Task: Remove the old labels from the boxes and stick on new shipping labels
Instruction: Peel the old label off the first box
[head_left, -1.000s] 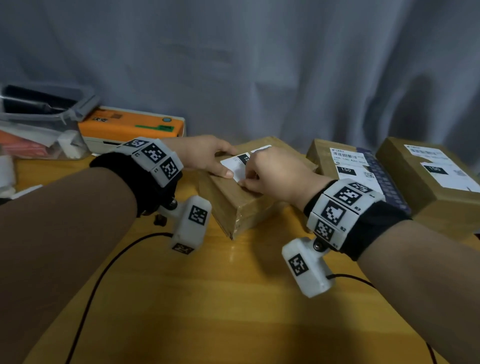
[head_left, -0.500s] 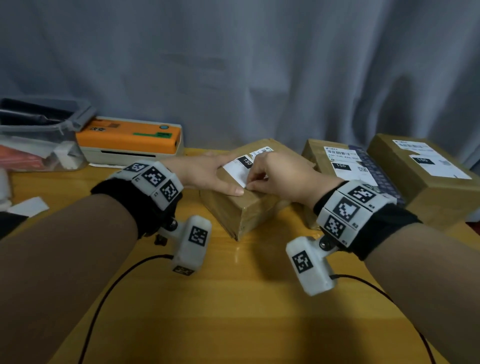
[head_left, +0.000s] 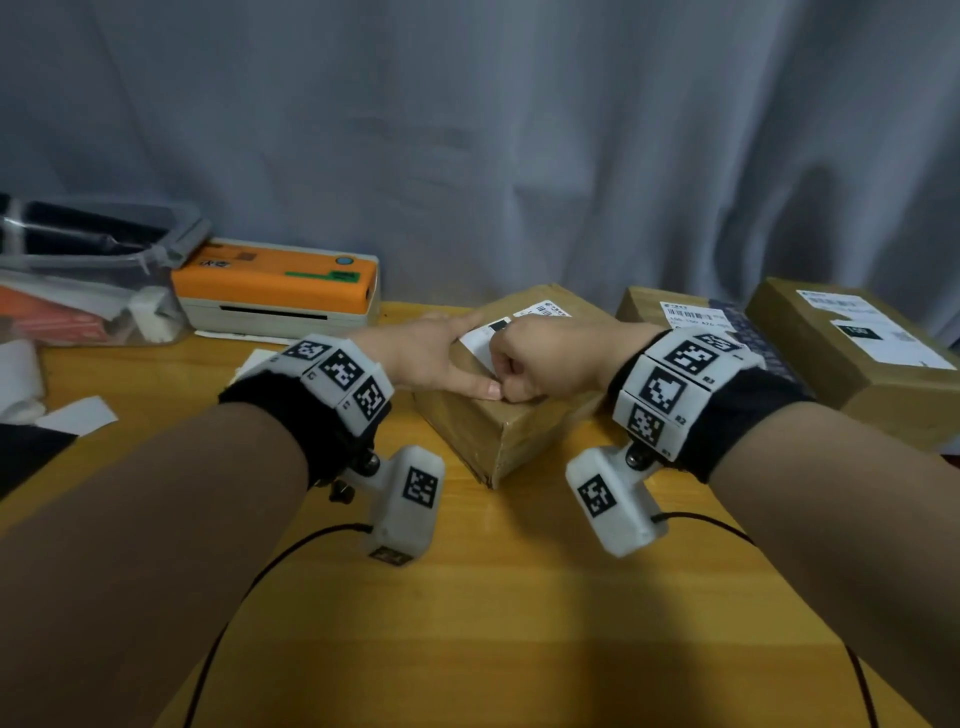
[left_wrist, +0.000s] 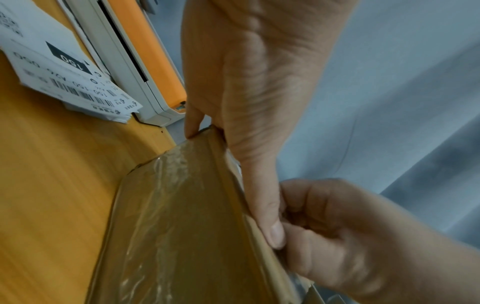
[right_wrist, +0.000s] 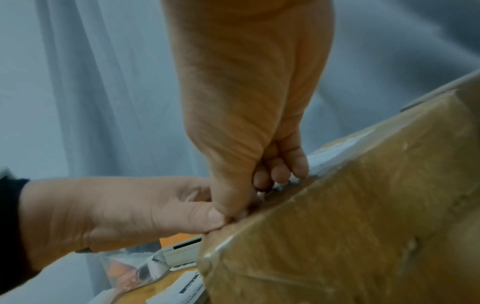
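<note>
Hands meet on a taped cardboard box (head_left: 511, 436). Left hand (head_left: 431, 358) presses flat, fingers straight, beside the white label (head_left: 480, 340). Right hand (head_left: 550, 358), fingers curled, pinches the label's near edge.

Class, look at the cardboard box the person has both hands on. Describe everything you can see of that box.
The box is a low brown cardboard carton, its faces wrapped in shiny, wrinkled clear tape. It sits flat on the yellow wooden table, turned so one corner points toward the person. A white label with a black block lies on its top. The left hand rests on the top with straight fingers, thumb along the near edge. The right hand, fingers curled, picks at the label's near edge.
</note>
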